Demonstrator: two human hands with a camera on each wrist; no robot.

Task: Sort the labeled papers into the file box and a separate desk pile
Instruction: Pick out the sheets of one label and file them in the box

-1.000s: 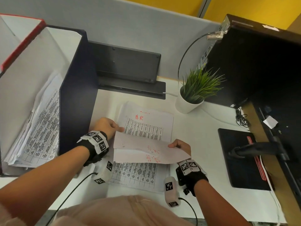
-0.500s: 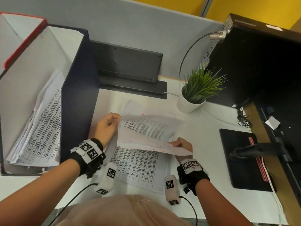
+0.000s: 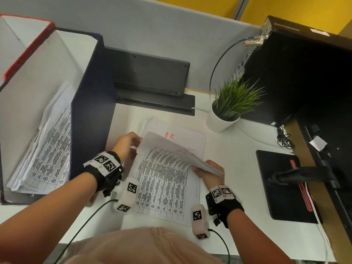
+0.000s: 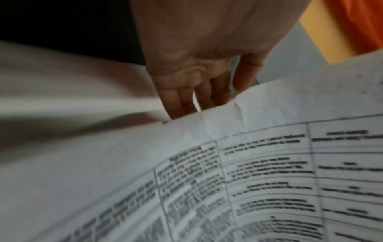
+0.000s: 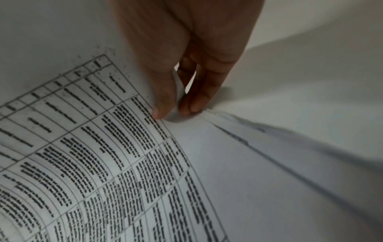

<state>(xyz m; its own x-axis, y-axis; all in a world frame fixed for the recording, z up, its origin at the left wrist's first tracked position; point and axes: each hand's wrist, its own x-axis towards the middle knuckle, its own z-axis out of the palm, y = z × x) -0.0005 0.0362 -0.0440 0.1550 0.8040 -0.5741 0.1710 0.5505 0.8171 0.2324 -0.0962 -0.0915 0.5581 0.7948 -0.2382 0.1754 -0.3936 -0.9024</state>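
A dark file box (image 3: 91,103) stands at the left with printed papers (image 3: 47,149) leaning inside. On the desk in front of me lies a paper pile; its far sheet (image 3: 182,138) is marked "H-R" in red. Both hands hold a thin bundle of sheets (image 3: 162,143) raised off a printed table sheet (image 3: 163,187). My left hand (image 3: 129,143) holds the bundle's left edge; the paper (image 4: 269,106) hides its fingertips (image 4: 186,101). My right hand (image 3: 207,170) pinches the right corner (image 5: 176,113) between thumb (image 5: 163,98) and fingers.
A potted plant (image 3: 228,105) stands just behind the pile. A black device (image 3: 148,73) sits against the partition. To the right lie a black pad (image 3: 282,187), a monitor arm (image 3: 297,174) and cables (image 3: 283,138). A large black monitor (image 3: 304,73) fills the right side.
The sheets that lay folded toward me across the pile now stand raised on edge, uncovering the printed table sheet underneath. Both hands have stayed at nearly the same spots.
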